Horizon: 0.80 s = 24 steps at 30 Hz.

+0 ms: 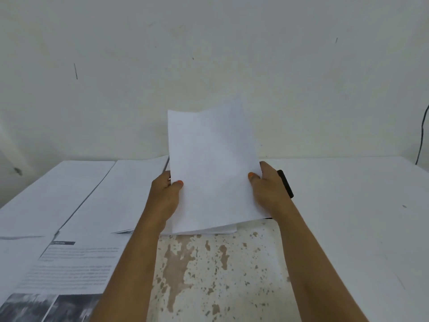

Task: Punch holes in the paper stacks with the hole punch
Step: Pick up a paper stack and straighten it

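Note:
I hold a white paper stack [213, 168] upright in front of me, its lower edge down near the table. My left hand [166, 196] grips its left edge, thumb on the front. My right hand [269, 189] grips the right edge the same way. A black hole punch [286, 184] lies on the table just behind my right hand, mostly hidden by the hand and the paper. More white sheets [222, 229] lie flat under the held stack.
Printed sheets [76, 263] and blank pages [130, 191] cover the left side of the white table [359, 217]. A worn, brown-stained patch [216, 270] is in the near middle. A white wall rises behind, with a black cable [422, 135] at the far right.

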Each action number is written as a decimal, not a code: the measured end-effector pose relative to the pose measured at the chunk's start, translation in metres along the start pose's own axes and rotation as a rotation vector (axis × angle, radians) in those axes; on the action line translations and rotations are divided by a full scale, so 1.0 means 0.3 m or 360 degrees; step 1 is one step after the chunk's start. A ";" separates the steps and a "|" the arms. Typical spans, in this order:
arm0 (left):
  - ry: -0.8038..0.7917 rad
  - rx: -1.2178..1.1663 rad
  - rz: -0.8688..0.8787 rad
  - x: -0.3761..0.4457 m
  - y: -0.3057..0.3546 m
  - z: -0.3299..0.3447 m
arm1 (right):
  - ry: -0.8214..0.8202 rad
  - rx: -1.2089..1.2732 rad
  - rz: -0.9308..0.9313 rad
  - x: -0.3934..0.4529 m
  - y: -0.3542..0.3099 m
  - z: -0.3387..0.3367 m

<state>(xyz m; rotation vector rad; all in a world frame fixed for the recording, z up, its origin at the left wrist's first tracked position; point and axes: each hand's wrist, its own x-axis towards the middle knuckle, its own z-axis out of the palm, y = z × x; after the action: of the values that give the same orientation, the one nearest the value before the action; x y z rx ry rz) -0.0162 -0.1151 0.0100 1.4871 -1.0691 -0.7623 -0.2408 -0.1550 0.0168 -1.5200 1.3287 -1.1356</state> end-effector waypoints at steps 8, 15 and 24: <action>0.0024 -0.0225 -0.0337 0.021 -0.004 -0.017 | -0.0216 0.0000 0.0210 -0.013 0.003 -0.004; -0.0044 -0.0076 -0.0191 0.027 -0.050 -0.035 | -0.0341 -0.0093 0.0289 -0.021 -0.012 -0.005; -0.0031 -0.0279 0.0159 0.016 -0.036 -0.025 | 0.0062 0.0146 0.0014 -0.024 -0.038 0.005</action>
<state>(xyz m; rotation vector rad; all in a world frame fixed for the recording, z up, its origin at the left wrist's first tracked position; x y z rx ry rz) -0.0052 -0.1166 0.0014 1.2708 -1.0554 -0.7806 -0.2366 -0.1464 0.0264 -1.4312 1.2903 -1.2098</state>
